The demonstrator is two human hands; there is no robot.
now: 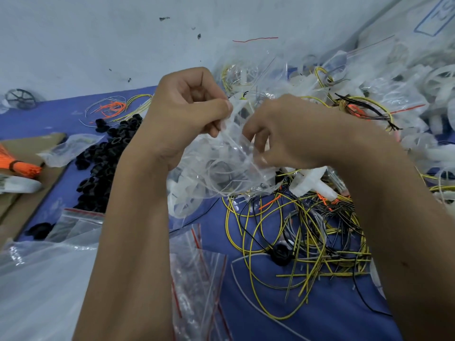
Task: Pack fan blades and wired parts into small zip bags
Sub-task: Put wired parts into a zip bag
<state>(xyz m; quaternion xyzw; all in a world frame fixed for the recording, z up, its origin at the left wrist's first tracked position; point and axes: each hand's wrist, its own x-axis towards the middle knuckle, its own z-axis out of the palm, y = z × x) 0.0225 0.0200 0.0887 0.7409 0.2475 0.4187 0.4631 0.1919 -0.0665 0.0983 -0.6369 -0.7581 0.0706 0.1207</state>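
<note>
Both hands, the left hand [187, 112] and right hand [283, 134], are pinching the limp, slippery clear plastic zip bag [221, 166] by its mouth at twelve o'clock, where it is probably best gripped.

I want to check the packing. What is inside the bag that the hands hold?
The bag shows pale fan blades and thin wires. The left hand and right hand cover its top, so the zip is hidden.

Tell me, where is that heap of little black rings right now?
In the head view the heap of black rings lies on the blue mat at left, just beyond the left forearm, between the cardboard sheet and the held bag.
</note>
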